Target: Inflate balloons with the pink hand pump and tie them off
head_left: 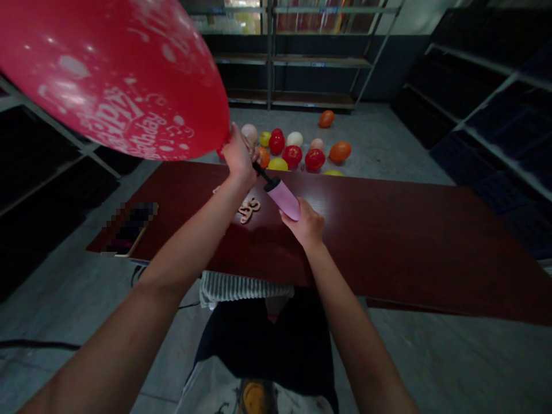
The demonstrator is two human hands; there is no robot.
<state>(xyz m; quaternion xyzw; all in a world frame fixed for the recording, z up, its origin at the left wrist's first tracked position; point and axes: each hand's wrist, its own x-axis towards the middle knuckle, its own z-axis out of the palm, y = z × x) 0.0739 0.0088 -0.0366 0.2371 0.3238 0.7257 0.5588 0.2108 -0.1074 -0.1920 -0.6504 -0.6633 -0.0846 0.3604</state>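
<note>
A big red balloon (142, 86) with white "Happy Birthday" print fills the upper left of the head view. My left hand (239, 152) is closed around its neck, where the black end of a balloon pump meets it; the fingers hide the join. The pump's pink barrel (284, 199) slants down to the right, with a black rod (261, 172) showing at its upper end. My right hand (308, 221) is wrapped round the lower end of the barrel. Uninflated, beige-looking balloons (249, 210) lie on the table below the pump.
The dark red-brown table (401, 236) spans the view, with a phone (133, 229) at its left end. Inflated balloons (292, 156) in several colours rest on the floor beyond. Metal shelves (319, 60) stand at the back and both sides. A grey ribbed cloth (241, 287) hangs below the front edge.
</note>
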